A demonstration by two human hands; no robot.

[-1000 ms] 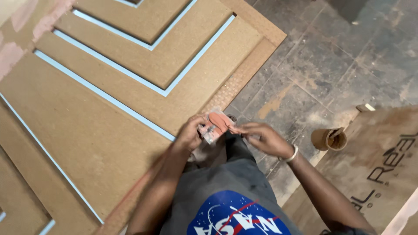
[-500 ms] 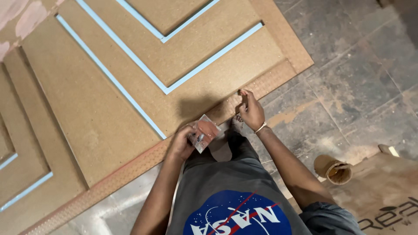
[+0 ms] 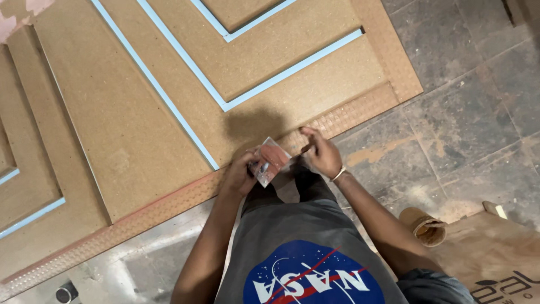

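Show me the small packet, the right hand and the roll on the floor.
packet [image 3: 271, 160]: head view, middle of its clear front.
right hand [image 3: 322, 155]: head view, back of the hand.
roll [image 3: 423, 225]: head view, its brown side near the open end.

Small clear packet [image 3: 270, 160], reddish contents, in left hand [image 3: 239, 177]; brown printed sheet [image 3: 495, 259] bottom-right on floor.

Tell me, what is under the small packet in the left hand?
Under the small packet lie the left hand fingers and the brown board; the packet hides the board's edge there.
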